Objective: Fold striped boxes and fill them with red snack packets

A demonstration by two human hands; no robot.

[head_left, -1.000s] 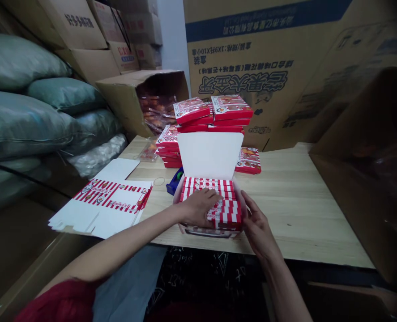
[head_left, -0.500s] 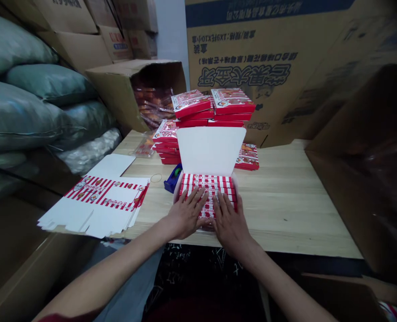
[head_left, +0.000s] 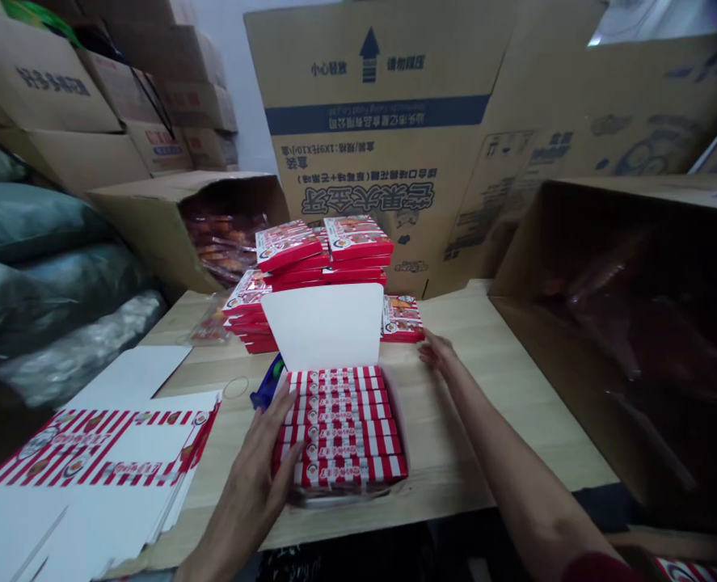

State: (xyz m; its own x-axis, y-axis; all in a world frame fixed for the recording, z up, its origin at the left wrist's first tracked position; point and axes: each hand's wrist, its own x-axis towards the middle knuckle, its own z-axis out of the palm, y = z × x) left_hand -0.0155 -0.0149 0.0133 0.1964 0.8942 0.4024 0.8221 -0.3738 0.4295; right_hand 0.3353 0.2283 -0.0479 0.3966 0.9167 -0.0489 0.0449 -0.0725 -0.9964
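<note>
An open display carton with a raised white lid stands in front of me, packed with a row of red-and-white striped small boxes. My left hand lies along the carton's left side, thumb and fingers apart, with the fingers touching the boxes' ends. Farther off, my right hand reaches to a low pile of flat red snack boxes right of the lid. Its fingers are apart, with their tips at the pile's near right corner; whether they touch it I cannot tell.
Stacked red boxes rise behind the lid. A blue tape dispenser sits left of the carton, near flat striped cardboard blanks. Large cartons wall the back, an open one stands right, and sacks line the left.
Both hands were flat on the packed boxes. My right hand has left them and moved forward right to the low pile; my left has shifted to the carton's left side. The camera view has shifted.
</note>
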